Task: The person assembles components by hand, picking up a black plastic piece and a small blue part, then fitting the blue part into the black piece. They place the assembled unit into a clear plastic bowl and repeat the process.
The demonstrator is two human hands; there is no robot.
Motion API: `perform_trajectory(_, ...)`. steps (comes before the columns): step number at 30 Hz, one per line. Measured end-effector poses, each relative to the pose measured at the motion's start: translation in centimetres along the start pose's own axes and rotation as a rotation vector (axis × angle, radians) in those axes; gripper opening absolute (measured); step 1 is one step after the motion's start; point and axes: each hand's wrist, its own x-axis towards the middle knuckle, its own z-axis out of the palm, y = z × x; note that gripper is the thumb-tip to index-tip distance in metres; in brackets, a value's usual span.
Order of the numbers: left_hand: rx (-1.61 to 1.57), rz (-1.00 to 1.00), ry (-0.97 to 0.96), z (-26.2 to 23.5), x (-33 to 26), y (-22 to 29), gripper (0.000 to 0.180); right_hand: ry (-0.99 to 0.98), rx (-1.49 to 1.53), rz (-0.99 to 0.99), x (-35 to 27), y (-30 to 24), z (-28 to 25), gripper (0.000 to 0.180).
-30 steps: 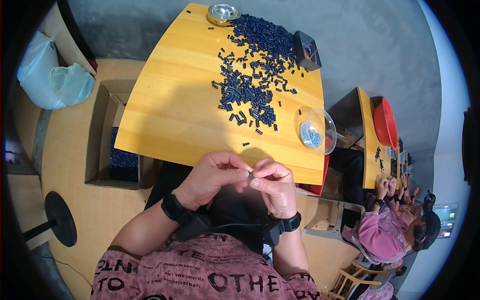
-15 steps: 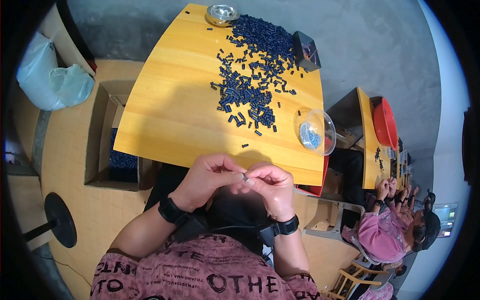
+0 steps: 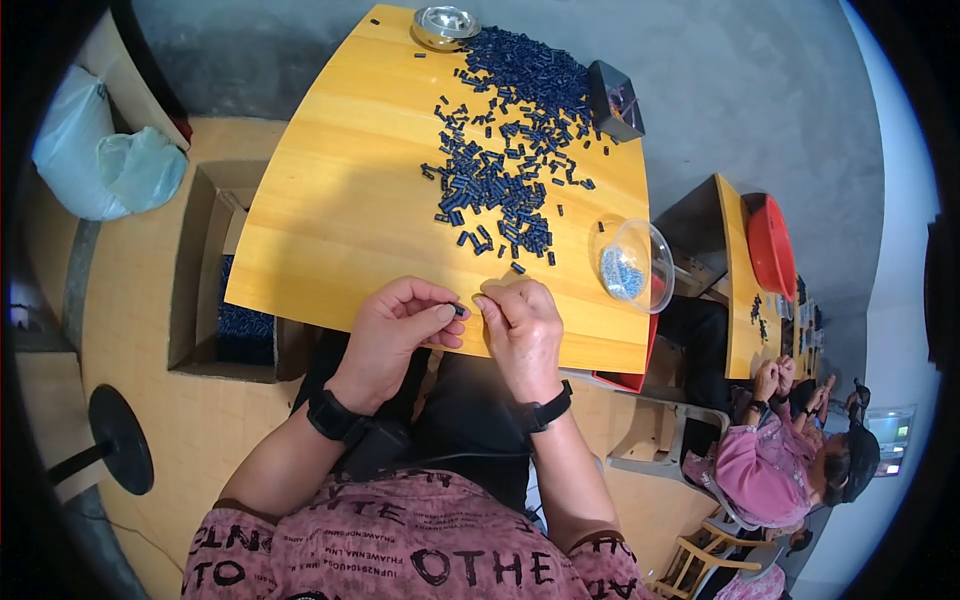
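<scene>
My left hand (image 3: 395,335) pinches a small dark cylindrical piece (image 3: 459,310) between thumb and fingertips, just over the near edge of the yellow wooden table (image 3: 320,210). Close beside it, my right hand (image 3: 522,330) has its thumb and fingers drawn together at the tabletop; whatever they hold, if anything, is too small or hidden to name. Beyond both hands spreads a loose pile of dark cylindrical pieces (image 3: 495,190), thickest at the far end. To the right stands a clear plastic tub (image 3: 655,265) with small light-blue bits (image 3: 622,275) inside.
At the table's far end are a shiny metal bowl (image 3: 445,28) and a black bin (image 3: 617,103). A cardboard box (image 3: 190,290) of dark pieces sits lower left. On the right, co-workers (image 3: 765,460) sit at another table with a red basin (image 3: 768,245).
Both hands have moved forward from in front of my body to the table edge and separated slightly. The lone piece near the edge is now hidden at my right fingers.
</scene>
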Motion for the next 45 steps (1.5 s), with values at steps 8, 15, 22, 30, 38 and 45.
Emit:
perform_trajectory(8, -0.014, 0.007, 0.021, 0.0, 0.1, 0.0, 0.014, 0.004, -0.111, -0.130, -0.5, 0.6, -0.6, 0.016)
perform_trajectory(15, -0.026, 0.003, -0.029, 0.4, 0.1, -0.1, 0.015, -0.064, 0.807, 0.518, -2.8, -1.3, -3.5, 0.014)
perform_trajectory(22, -0.030, -0.018, -0.128, 1.7, -0.2, -0.1, 0.015, 0.012, 0.924, 0.411, -3.2, -2.7, -4.4, 0.023)
perform_trajectory(30, 0.036, -0.007, -0.149, 2.1, -0.5, -0.1, 0.017, 0.020, 0.870, 0.339, -3.4, -3.1, -4.6, 0.026)
perform_trajectory(38, 0.135, 0.070, -0.217, 2.0, -0.4, 0.2, 0.011, 0.009, 0.726, 0.269, -3.4, -3.6, -4.9, 0.026)
perform_trajectory(45, 0.182, 0.088, -0.282, 1.9, -0.3, 0.6, 0.009, 0.062, 0.669, 0.179, -3.4, -3.8, -4.2, 0.027)
